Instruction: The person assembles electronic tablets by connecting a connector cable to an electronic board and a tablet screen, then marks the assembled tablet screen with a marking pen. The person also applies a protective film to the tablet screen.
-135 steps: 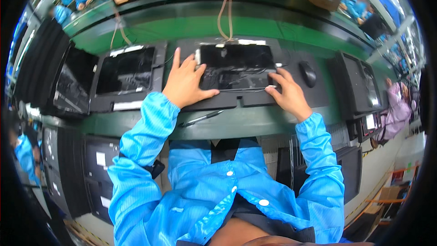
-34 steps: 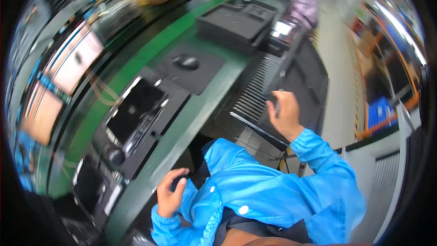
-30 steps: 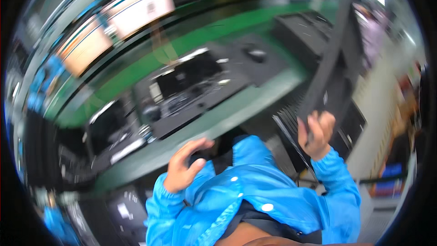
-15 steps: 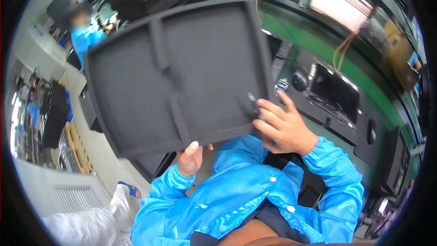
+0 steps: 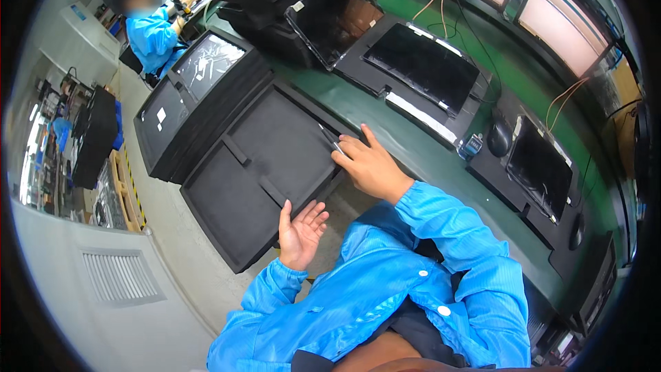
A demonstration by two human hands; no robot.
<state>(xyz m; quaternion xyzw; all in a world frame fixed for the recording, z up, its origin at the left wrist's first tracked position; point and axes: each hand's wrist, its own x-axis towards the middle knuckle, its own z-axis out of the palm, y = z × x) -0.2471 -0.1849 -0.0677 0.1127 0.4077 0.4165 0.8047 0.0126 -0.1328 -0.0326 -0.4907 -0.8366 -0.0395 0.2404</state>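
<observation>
A black foam tray with two shallow compartments and a notched divider lies tilted in front of me, left of the bench. Beside its near edge is my left hand, palm up with the fingers spread, holding nothing. My right hand is at the tray's right corner. Between its fingers sits a slim, metallic, pen-like tool pointing over the tray; its exact kind is too small to make out. Whether the right hand also touches the tray's rim, I cannot tell.
Left of the tray, a stack of black trays holds screen panels. Dark display panels rest on black pads along the green bench. A mouse, a small bottle and monitors stand right. A co-worker sits far left.
The black tray has gone down and away from my body, uncovering the bench panels and the tray stack. My left hand has let go of it and opened; my right hand has shifted left.
</observation>
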